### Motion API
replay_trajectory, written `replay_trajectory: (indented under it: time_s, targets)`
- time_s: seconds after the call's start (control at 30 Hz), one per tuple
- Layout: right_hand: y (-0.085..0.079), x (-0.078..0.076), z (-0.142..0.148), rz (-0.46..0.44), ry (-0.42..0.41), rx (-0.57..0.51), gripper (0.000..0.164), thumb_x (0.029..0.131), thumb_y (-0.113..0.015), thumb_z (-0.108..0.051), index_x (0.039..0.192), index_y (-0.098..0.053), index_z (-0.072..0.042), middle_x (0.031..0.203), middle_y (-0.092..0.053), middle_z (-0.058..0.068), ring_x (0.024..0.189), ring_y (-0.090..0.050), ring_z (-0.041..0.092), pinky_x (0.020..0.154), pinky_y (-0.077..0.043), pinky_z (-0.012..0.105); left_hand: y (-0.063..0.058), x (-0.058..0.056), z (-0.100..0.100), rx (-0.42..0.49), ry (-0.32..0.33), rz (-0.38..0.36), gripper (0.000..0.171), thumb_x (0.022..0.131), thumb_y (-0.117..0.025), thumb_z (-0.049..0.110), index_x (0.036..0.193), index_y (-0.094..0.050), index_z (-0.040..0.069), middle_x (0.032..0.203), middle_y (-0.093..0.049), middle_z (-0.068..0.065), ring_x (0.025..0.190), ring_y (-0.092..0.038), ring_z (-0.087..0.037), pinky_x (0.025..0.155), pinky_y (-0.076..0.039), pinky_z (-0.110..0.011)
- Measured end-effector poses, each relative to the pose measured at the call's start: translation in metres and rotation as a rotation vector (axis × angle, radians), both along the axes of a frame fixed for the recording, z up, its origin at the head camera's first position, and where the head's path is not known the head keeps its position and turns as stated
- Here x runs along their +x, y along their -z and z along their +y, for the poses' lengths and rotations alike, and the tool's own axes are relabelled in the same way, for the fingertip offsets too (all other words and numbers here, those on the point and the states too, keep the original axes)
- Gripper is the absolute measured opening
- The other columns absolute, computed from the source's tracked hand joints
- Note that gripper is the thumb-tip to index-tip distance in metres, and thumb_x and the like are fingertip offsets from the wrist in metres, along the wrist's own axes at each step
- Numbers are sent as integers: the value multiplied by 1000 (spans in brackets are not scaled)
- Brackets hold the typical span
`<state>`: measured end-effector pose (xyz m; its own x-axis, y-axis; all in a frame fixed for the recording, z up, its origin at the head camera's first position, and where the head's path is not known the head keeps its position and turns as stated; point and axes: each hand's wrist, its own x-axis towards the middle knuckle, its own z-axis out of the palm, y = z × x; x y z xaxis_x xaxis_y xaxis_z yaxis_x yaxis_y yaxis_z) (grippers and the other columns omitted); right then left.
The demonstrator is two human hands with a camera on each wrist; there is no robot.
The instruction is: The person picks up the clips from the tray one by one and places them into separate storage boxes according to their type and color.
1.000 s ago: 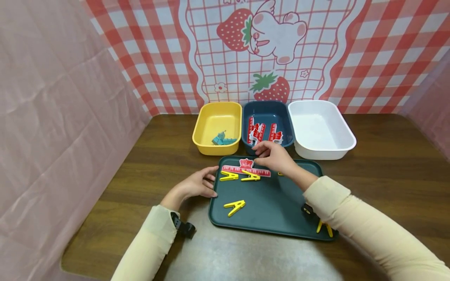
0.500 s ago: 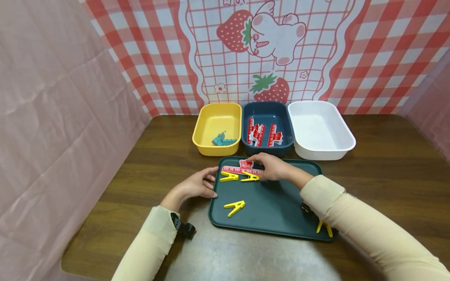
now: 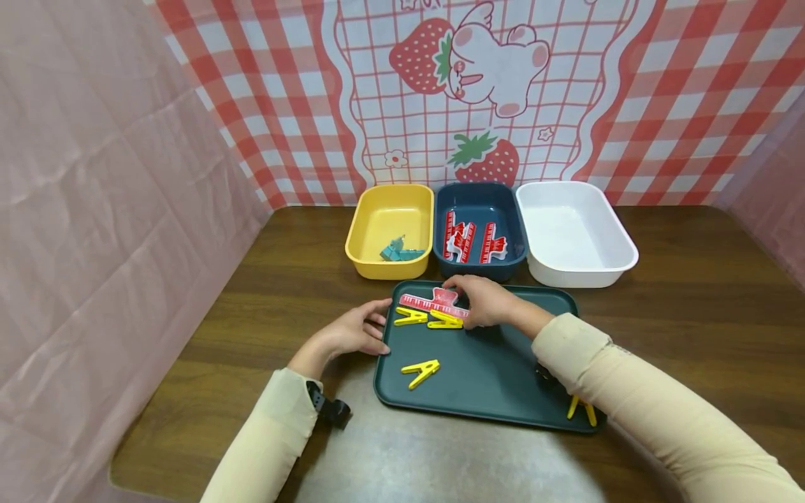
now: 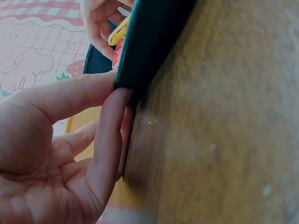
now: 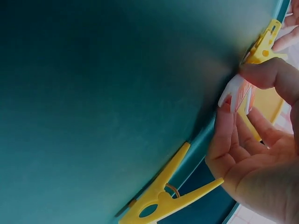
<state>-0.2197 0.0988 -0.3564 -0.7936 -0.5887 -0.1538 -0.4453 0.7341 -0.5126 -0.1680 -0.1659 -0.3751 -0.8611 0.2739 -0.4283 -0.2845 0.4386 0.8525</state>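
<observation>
My right hand pinches the right end of a red clip printed with piano keys at the back of the dark green tray. Thumb and fingers close on its edge in the right wrist view, where a yellow clothespin sits right by the thumb. On the head view, two yellow clothespins lie in front of the red clip. Another clothespin lies nearer the tray's front left. The left hand pinches the tray's left rim between thumb and fingers, plain in the left wrist view.
Behind the tray stand a yellow bin with teal clips, a navy bin with several red clips, and a white bin. One more yellow clothespin lies at the tray's front right corner, partly under the right sleeve.
My right hand has come down from the navy bin's front edge to the red clip and taken hold of its right end. The nearest clothespin shifted slightly. The left hand stays put.
</observation>
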Motion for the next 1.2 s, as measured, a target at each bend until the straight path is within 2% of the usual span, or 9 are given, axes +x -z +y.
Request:
replay_trajectory:
  time_s: [0.23, 0.43, 0.73, 1.1, 1.2]
  targets:
    - [-1, 1, 1, -79, 91, -46, 67, 66, -80, -4, 126, -50, -7, 111, -55, 14, 87, -53, 27, 69, -53, 35, -1, 0, -1, -3, 3, -5, 87, 72, -74, -10, 144, -34, 19, 117, -45, -13, 94, -55, -24, 74, -55, -32]
    - [-3, 3, 3, -113, 102, -89, 67, 67, -79, -4, 126, -49, -7, 112, -55, 15, 88, -53, 26, 69, -52, 34, -1, -1, 0, -13, 1, -6, 86, 72, -75, -9, 144, -35, 18, 117, -45, -13, 94, -55, -24, 73, -55, -32]
    - [-7, 6, 2, -241, 154, -221, 68, 67, -74, 4, 129, -48, -7, 114, -50, 16, 78, -53, 25, 59, -51, 31, -2, 0, 0, -5, -4, -7, 87, 72, -74, -10, 144, -34, 18, 117, -45, -13, 94, -55, -24, 73, -55, -32]
    - [-10, 4, 8, -290, 227, -347, 68, 68, -74, 5, 130, -47, -7, 115, -49, 17, 94, -50, 29, 66, -53, 32, -1, 1, 0, 15, 6, 11, 88, 71, -74, -12, 144, -34, 16, 116, -46, -13, 93, -56, -23, 73, -55, -32]
    - [-13, 3, 9, -300, 246, -382, 68, 69, -73, 4, 130, -46, -7, 116, -49, 17, 94, -50, 29, 66, -53, 32, -1, 1, 0, 19, 4, 11, 88, 71, -74, -12, 144, -34, 17, 116, -46, -13, 93, -55, -24, 73, -55, -32]
